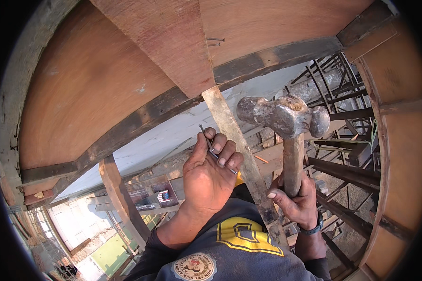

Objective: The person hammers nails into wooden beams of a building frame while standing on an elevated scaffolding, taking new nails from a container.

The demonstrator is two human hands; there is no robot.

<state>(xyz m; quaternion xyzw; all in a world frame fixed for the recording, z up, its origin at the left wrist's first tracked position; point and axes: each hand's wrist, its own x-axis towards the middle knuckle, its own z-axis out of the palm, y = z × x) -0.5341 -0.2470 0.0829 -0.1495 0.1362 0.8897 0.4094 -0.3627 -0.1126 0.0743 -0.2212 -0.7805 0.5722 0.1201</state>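
Note:
My left hand [204, 182] is raised in the middle with its palm turned up. Its curled fingers and thumb hold a few nails [204, 133], one head poking out above the thumb. To the right, my right hand [299, 205] is closed round the wooden handle of a ball-peen hammer [290, 114]. The worn, grey metal head is uppermost, apart from the boards. Ahead of both hands, a reddish-brown plank [169, 40] slants across large plywood panels [94, 84]. Beside the plank's right edge, two more nails [214, 42] stick out.
A dark timber beam [140, 110] runs along the panels' near edge. A narrow wooden strut [234, 126] slants down between my hands. More plywood [403, 154] stands at the right. Below lie dark bars and timbers [347, 173], and another post [119, 196] stands at the left.

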